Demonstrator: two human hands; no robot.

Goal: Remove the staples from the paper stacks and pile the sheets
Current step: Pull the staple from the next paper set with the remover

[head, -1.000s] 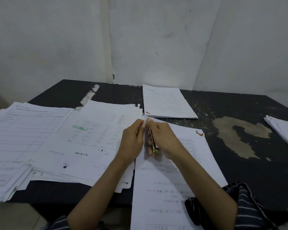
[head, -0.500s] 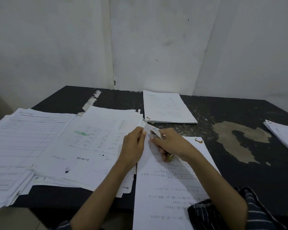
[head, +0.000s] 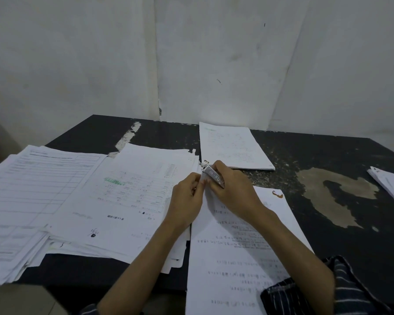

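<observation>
A stapled paper stack [head: 237,246] with printed lines lies in front of me, reaching over the table's near edge. My left hand [head: 187,198] pinches its top left corner. My right hand [head: 232,189] grips a small silver metal tool [head: 213,175], whose tip points at that same corner. The staple itself is hidden between my fingers. A loose pile of sheets [head: 127,196] lies just left of my hands.
A neat paper stack [head: 234,146] lies beyond my hands. More forms [head: 32,189] spread over the table's left side, and a paper pile [head: 391,183] sits at the right edge. The black table [head: 305,155] has a worn tan patch [head: 337,194].
My right hand turned the silver tool from upright in the fist to lying flat, tip toward the stack's corner. Both hands stay together at that corner.
</observation>
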